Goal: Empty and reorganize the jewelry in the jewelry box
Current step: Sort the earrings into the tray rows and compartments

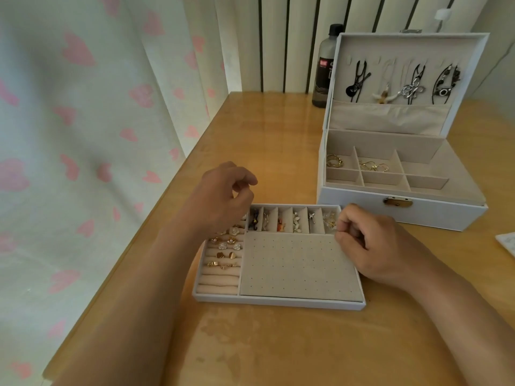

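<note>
Up close, the left hand's fingers curl in against the thumb, and the right hand's fingers bunch the same way; whether either pinch has anything in it I cannot tell. The left hand hovers over the tray's far left corner, above the rings tucked into the padded rolls. The right hand sits at the right end of the row of small compartments, beside the dotted pad. Behind the tray stands the jewelry box, lid up, necklaces hanging inside, on the wooden table near a dark bottle.
</note>
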